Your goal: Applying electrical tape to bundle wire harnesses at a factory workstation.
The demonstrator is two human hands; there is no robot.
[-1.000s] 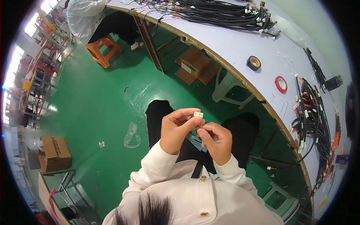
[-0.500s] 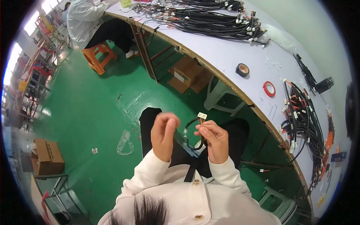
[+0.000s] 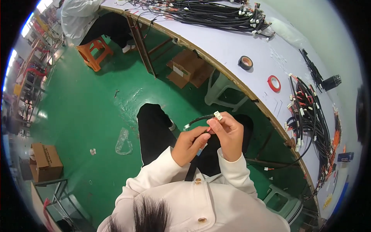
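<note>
A short black wire harness is held up over my lap. Its white multi-pin connector sticks up past the fingertips of my right hand, which pinches the orange-red wires just below it. My left hand closes thumb against fingers on the harness, close beside the right fingertips. A smaller white connector ends the black loop above my left hand. Part of the harness is hidden by my fingers.
Along the right runs a white table with a black tape roll, a red tape roll, a harness pile and a long cable bundle. A cardboard box and stool stand underneath. Another person sits far left.
My left hand has come down and right from beside the harness and now grips it next to my right hand. The white connector has tilted and shifted right.
</note>
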